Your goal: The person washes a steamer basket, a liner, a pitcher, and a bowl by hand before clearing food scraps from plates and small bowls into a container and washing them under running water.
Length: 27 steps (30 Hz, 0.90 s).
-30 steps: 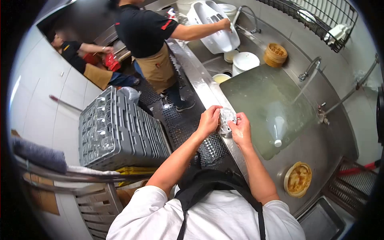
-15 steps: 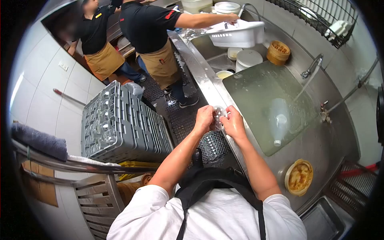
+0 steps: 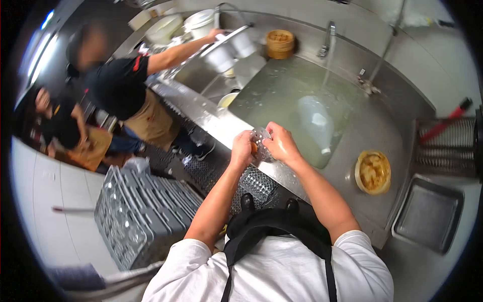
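A worker in a white shirt and black apron stands at a steel counter [image 3: 211, 118], both bare hands raised over its front edge. The left hand [image 3: 242, 150] and right hand [image 3: 279, 143] close from either side on a small perforated metal strainer [image 3: 260, 139], fingers curled round its rim and pinching it between them, just short of the water-filled sink [image 3: 282, 93]. A clear plastic bottle [image 3: 316, 126] floats in the sink under a running tap [image 3: 327, 36]. A bamboo steamer [image 3: 373, 172] with food scraps sits on the counter to the worker's right, beside a flat metal tray [image 3: 427, 214]; a second steamer basket [image 3: 279, 43] stands behind the sink. On the floor to the left sits a grey dish rack [image 3: 141, 214]. Further along, a co-worker's hand [image 3: 215, 34] reaches to white tubs [image 3: 229, 48] at the next basin
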Each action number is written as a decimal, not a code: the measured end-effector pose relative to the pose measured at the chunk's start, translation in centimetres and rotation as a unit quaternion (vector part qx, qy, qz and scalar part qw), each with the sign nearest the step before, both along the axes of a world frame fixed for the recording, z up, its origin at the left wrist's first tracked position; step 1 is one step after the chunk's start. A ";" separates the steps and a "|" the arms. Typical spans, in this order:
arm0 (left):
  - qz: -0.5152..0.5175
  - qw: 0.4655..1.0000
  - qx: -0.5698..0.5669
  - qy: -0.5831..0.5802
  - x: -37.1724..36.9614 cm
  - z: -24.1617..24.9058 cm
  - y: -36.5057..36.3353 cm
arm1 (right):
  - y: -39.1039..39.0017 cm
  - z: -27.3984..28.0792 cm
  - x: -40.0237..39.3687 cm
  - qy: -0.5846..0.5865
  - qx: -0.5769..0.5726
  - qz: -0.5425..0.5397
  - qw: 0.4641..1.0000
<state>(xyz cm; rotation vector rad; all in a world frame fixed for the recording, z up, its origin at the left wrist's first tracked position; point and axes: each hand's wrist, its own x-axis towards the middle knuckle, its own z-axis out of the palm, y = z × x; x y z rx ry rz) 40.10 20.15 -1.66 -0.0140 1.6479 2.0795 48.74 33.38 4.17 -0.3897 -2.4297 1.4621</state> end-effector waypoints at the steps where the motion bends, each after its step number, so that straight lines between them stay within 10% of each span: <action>1: -0.032 0.999 0.005 0.018 -0.2 0.0 0.5 | 0.3 0.3 0.4 -0.006 -0.001 -0.021 1.000; 21: -0.271 0.943 0.146 -0.124 -1.7 0.4 5.5 | 1.8 1.1 3.0 -0.061 0.042 -0.232 0.970; 27: -0.199 0.968 0.107 -0.112 -1.2 -0.1 5.4 | 1.4 0.2 2.2 -0.049 0.054 -0.225 0.972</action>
